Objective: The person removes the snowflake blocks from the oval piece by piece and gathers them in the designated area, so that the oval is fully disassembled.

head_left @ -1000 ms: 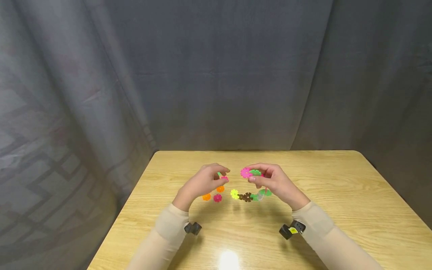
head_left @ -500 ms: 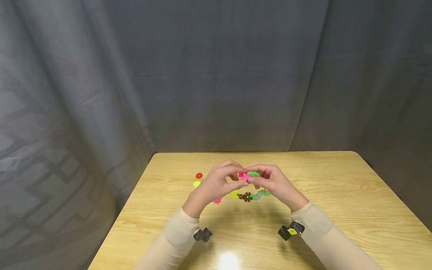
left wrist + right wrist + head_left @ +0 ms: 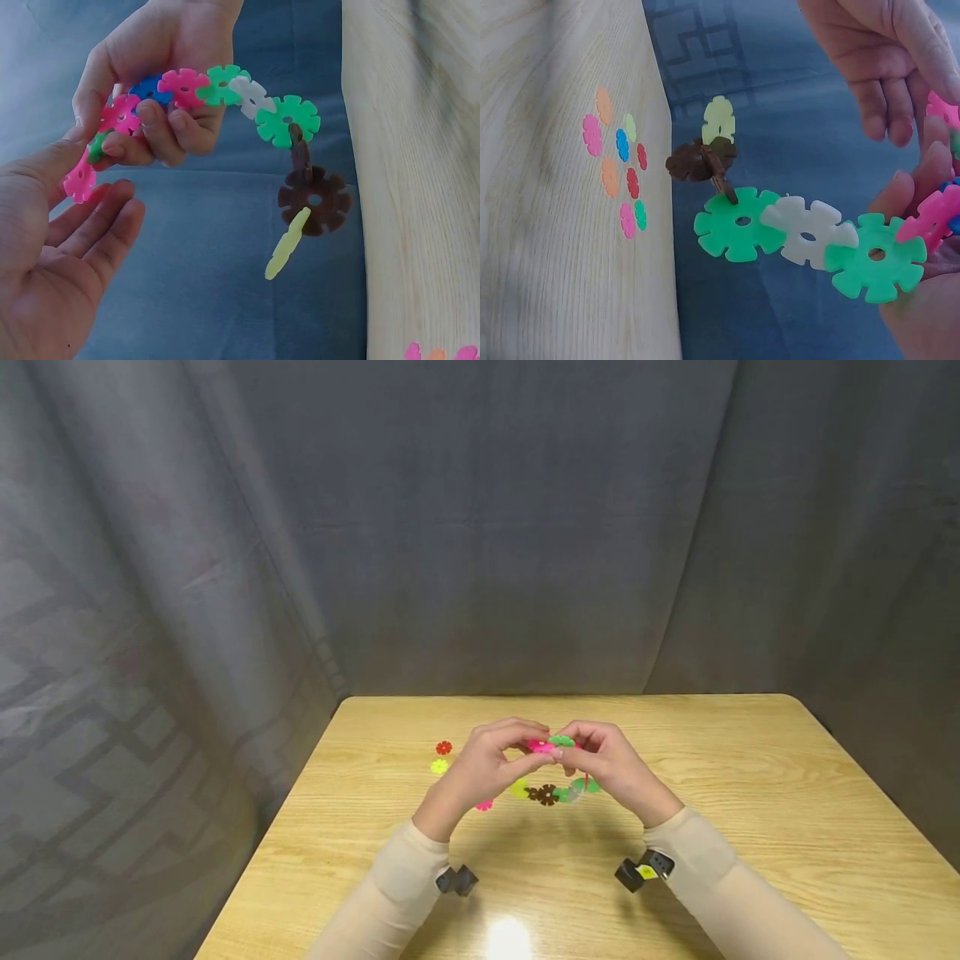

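A chain of notched plastic snowflake discs hangs from both hands, above the table. My left hand (image 3: 480,764) pinches the pink end disc (image 3: 80,180) between thumb and fingers, its other fingers loosely bent in the left wrist view. Close beside it, my right hand (image 3: 611,768) grips the chain around a small green disc (image 3: 97,148) and another pink disc (image 3: 120,115). Past the right fingers run a blue disc (image 3: 152,88), pink, green, a white disc (image 3: 810,229), green, two brown discs (image 3: 690,161) and a yellow disc (image 3: 719,120) at the far end.
Several loose discs lie on the wooden table (image 3: 750,827), including a red disc (image 3: 444,747), a yellow-green disc (image 3: 438,766) and an orange disc (image 3: 610,176). Grey curtains (image 3: 480,527) stand behind and beside the table.
My left hand has moved right, from over the loose discs to the pink end of the chain, and now pinches it. The right hand has stayed nearly still with the chain.
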The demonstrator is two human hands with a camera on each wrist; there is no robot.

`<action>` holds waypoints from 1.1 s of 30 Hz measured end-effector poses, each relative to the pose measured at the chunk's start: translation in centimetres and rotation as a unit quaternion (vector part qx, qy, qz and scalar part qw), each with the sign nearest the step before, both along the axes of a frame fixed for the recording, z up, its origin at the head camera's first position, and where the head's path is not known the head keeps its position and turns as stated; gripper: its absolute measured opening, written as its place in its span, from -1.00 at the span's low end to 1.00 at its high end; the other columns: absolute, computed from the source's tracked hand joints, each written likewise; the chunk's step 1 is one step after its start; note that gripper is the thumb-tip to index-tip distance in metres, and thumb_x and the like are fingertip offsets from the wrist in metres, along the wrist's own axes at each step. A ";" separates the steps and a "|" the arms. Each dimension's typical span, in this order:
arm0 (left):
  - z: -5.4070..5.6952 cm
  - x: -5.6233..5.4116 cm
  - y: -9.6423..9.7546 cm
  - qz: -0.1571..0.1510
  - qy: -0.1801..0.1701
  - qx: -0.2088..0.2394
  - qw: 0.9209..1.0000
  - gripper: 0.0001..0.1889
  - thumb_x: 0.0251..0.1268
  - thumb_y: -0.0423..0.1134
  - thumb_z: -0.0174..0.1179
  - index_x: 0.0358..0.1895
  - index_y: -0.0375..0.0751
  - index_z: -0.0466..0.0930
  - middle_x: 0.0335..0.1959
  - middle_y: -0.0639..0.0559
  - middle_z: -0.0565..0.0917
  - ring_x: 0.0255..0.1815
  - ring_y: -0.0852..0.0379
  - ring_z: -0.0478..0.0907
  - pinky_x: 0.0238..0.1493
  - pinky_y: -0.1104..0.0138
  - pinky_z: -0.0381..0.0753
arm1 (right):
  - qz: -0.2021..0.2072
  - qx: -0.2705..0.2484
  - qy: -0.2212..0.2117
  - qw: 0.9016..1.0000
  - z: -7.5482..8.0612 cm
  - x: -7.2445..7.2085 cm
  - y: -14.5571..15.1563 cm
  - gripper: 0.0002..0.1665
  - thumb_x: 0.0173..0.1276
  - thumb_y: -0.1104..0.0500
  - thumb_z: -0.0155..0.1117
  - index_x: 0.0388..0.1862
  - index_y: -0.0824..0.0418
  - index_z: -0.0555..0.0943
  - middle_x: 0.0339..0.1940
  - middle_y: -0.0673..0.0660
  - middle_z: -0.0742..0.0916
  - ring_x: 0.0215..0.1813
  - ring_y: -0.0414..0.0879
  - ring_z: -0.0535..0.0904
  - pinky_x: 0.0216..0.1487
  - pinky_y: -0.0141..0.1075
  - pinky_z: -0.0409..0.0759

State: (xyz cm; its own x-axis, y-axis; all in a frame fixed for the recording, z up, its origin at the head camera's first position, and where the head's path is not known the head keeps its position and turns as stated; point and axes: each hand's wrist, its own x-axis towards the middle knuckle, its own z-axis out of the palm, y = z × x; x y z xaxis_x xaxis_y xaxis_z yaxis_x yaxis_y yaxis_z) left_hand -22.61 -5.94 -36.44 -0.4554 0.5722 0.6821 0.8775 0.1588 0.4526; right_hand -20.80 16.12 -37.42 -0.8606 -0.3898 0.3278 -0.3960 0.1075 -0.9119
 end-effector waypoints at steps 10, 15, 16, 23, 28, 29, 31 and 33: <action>-0.1 -0.3 -0.4 -0.007 -0.006 0.047 0.999 -0.81 0.12 -0.38 0.43 -0.17 -0.19 0.74 -0.14 0.03 0.70 -0.27 0.26 0.59 -0.27 0.39 0.62 | 0.001 -0.025 -0.009 1.000 0.1 0.0 -0.7 -0.79 0.48 0.16 0.19 -0.16 0.30 0.62 -0.41 0.28 0.65 -0.43 0.00 0.55 -0.43 -0.22 0.55; 0.3 0.1 -0.4 -0.004 -0.027 0.062 0.998 -0.89 0.11 -0.44 0.41 -0.28 -0.23 0.75 -0.21 -0.02 0.70 -0.32 0.20 0.54 -0.36 0.40 0.55 | 0.004 -0.044 -0.010 0.999 0.1 0.1 -1.0 -0.79 0.48 0.16 0.19 -0.17 0.32 0.58 -0.31 0.33 0.66 -0.42 0.01 0.55 -0.38 -0.20 0.58; 0.6 0.3 -0.4 -0.007 -0.030 0.065 0.997 -0.89 0.11 -0.48 0.41 -0.30 -0.27 0.74 -0.22 -0.05 0.70 -0.33 0.18 0.53 -0.38 0.40 0.53 | 0.005 -0.044 -0.009 0.999 0.0 0.1 -1.0 -0.80 0.49 0.16 0.19 -0.18 0.31 0.58 -0.31 0.32 0.66 -0.42 0.02 0.55 -0.38 -0.20 0.58; 1.7 1.2 -0.5 -0.020 -0.046 0.062 0.997 -0.87 0.09 -0.55 0.37 -0.26 -0.45 0.74 -0.24 -0.22 0.67 -0.38 0.07 0.53 -0.45 0.35 0.53 | 0.003 -0.039 -0.001 0.999 -0.1 0.0 -0.9 -0.81 0.49 0.15 0.19 -0.20 0.27 0.60 -0.34 0.25 0.67 -0.42 0.03 0.55 -0.43 -0.21 0.55; 0.4 0.0 -0.6 -0.016 -0.056 0.049 0.997 -0.81 0.12 -0.49 0.38 -0.17 -0.40 0.75 -0.19 -0.11 0.68 -0.26 0.10 0.60 -0.39 0.35 0.58 | 0.006 -0.038 -0.002 0.999 -0.2 0.0 -0.8 -0.80 0.49 0.14 0.18 -0.19 0.29 0.61 -0.32 0.38 0.65 -0.43 0.01 0.56 -0.45 -0.21 0.54; 0.3 -0.1 -0.7 -0.017 -0.055 0.046 0.997 -0.80 0.12 -0.48 0.38 -0.15 -0.38 0.75 -0.18 -0.08 0.68 -0.24 0.12 0.60 -0.37 0.37 0.58 | 0.007 -0.040 -0.004 0.999 -0.3 0.0 -0.8 -0.80 0.49 0.15 0.19 -0.18 0.29 0.61 -0.31 0.40 0.65 -0.43 0.01 0.56 -0.43 -0.21 0.55; 0.2 -0.3 -0.8 -0.021 -0.050 0.040 0.998 -0.79 0.15 -0.46 0.37 -0.12 -0.36 0.75 -0.16 -0.05 0.68 -0.22 0.15 0.61 -0.34 0.38 0.59 | 0.008 -0.041 -0.006 0.999 -0.3 0.0 -0.8 -0.79 0.49 0.14 0.18 -0.18 0.30 0.62 -0.30 0.39 0.65 -0.42 0.01 0.56 -0.39 -0.21 0.57; 0.3 -0.3 -0.9 -0.025 -0.048 0.034 0.998 -0.79 0.19 -0.44 0.36 -0.10 -0.35 0.75 -0.15 -0.04 0.67 -0.22 0.17 0.60 -0.33 0.39 0.59 | 0.008 -0.043 -0.007 0.999 -0.4 0.0 -0.7 -0.78 0.49 0.14 0.19 -0.17 0.30 0.62 -0.31 0.34 0.67 -0.42 0.00 0.56 -0.36 -0.21 0.58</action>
State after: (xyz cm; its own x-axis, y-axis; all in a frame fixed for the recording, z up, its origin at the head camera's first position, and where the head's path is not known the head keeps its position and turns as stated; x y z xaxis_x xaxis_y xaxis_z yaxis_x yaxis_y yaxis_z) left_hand -22.93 -6.80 -36.18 -0.4916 0.5504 0.6748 0.8362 0.0820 0.5423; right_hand -20.84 15.38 -37.79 -0.8593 -0.3753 0.3475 -0.3833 0.0226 -0.9233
